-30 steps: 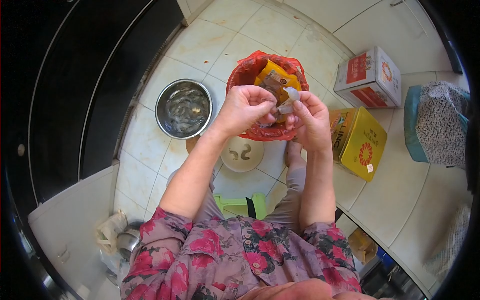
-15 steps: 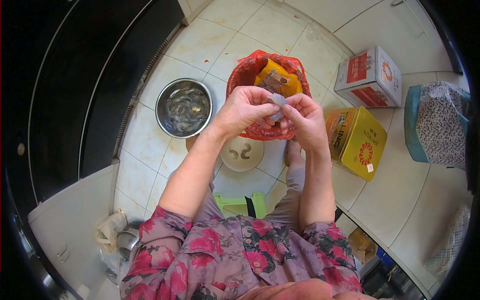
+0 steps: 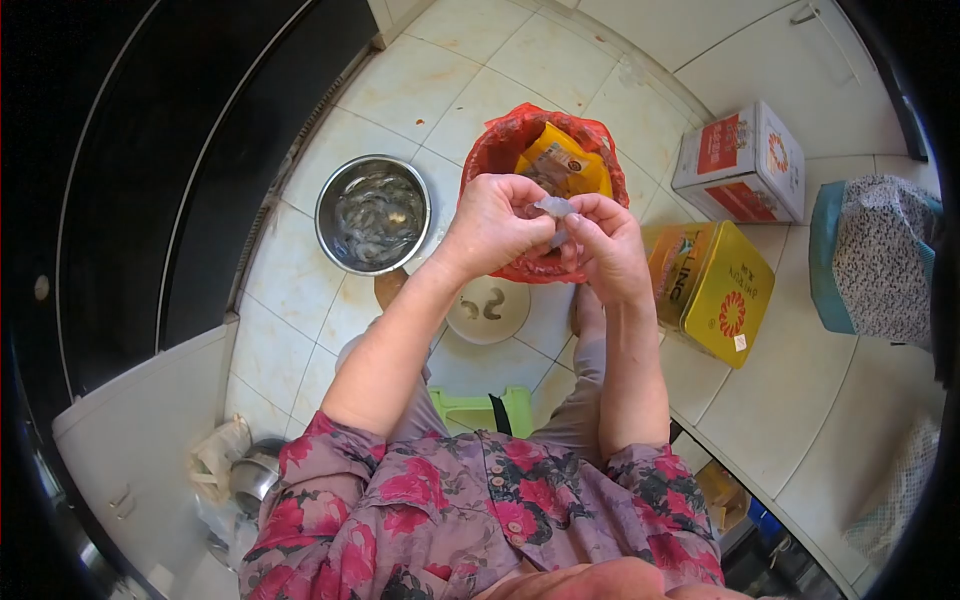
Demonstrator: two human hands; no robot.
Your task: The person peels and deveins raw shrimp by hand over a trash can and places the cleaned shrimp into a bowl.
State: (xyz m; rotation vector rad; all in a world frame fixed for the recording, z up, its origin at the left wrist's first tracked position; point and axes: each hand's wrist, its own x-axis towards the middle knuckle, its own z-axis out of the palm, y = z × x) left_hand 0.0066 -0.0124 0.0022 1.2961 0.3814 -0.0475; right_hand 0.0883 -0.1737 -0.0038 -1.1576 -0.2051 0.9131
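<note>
Between my hands is a greyish, translucent shrimp (image 3: 555, 207). My left hand (image 3: 497, 222) pinches it from one side, and the fingers of my right hand (image 3: 610, 240) grip it from the other. Both hands are over the near part of a bin lined with a red bag (image 3: 487, 150), in which a yellow packet (image 3: 565, 160) lies. A steel bowl (image 3: 325, 235) holding several grey shrimp (image 3: 378, 220) stands on the floor to the left. Below my hands, a white bowl (image 3: 490, 332) contains a few peeled shrimp (image 3: 492, 303).
To the right stand a white and red carton (image 3: 740, 165), a yellow tin (image 3: 730, 290) and a speckled cloth bag with teal edges (image 3: 885, 255). A light green stool (image 3: 470, 408) is between my legs. Dark cabinet fronts (image 3: 130, 200) line the left.
Both hands stay closed on the shrimp, with small finger movements. The surroundings have shifted slightly in the picture as the camera moved.
</note>
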